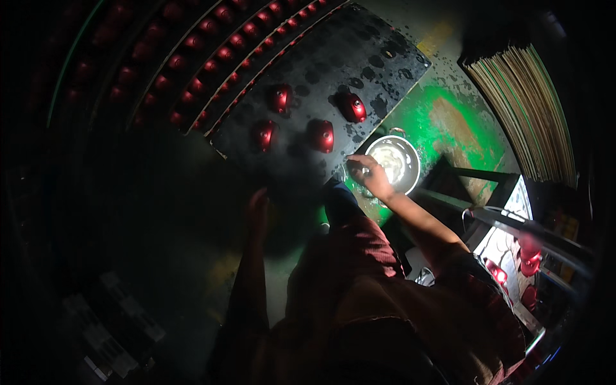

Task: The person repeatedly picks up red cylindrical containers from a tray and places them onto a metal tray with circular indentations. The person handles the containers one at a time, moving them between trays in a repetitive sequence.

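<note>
Steel round bowl (394,162) with pale contents sits on green floor (443,122), beside dark spotted board (333,70). Right hand (369,174) at its rim, fingers curled, contents unclear. Left hand (258,215) hangs loosely open, empty. Four glossy red domed pieces (323,136) on board.

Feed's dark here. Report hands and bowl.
Right hand at the bowl rim, grip unclear. Left hand by the black board, four red pieces on it.

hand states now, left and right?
Left hand: dark, resting by the black board; grip cannot be told.
Right hand: at the metal bowl, fingers curled; contents unclear.
</note>
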`<state>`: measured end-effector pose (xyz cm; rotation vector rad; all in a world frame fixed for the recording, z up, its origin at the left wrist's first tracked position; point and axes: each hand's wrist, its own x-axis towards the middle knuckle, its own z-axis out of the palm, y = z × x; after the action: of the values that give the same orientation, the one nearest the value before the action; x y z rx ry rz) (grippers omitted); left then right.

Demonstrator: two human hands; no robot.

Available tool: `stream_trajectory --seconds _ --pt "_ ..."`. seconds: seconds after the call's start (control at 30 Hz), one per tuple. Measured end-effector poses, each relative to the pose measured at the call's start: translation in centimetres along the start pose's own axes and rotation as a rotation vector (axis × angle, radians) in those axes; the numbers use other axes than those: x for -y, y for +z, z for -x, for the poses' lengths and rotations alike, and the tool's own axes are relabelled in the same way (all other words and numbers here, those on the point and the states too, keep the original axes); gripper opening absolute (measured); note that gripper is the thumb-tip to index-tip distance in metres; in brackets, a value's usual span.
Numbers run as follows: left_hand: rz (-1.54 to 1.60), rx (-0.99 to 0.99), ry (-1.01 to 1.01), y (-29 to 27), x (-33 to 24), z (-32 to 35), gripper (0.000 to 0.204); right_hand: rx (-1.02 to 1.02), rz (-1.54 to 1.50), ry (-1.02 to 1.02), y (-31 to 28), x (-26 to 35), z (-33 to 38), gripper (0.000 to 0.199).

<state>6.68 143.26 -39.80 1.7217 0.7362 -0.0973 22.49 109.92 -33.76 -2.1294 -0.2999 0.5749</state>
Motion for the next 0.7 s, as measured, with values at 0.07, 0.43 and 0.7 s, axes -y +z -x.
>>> stream_trajectory --seconds 0.07,0.43,0.7 --pt "-0.185 0.02 -0.144 0.9 0.9 -3.0 0.042 0.037 0.029 -0.029 1.7 0.2 -7.3 0.046" --pt "-0.846 -0.181 0.252 10.3 10.7 -28.4 0.081 0.108 0.391 -0.054 20.1 -4.7 -37.1 0.07" --pt "-0.571 -0.329 0.494 11.1 17.1 -33.5 0.061 -0.378 0.522 -0.3 27.1 -9.5 -45.5 0.075"
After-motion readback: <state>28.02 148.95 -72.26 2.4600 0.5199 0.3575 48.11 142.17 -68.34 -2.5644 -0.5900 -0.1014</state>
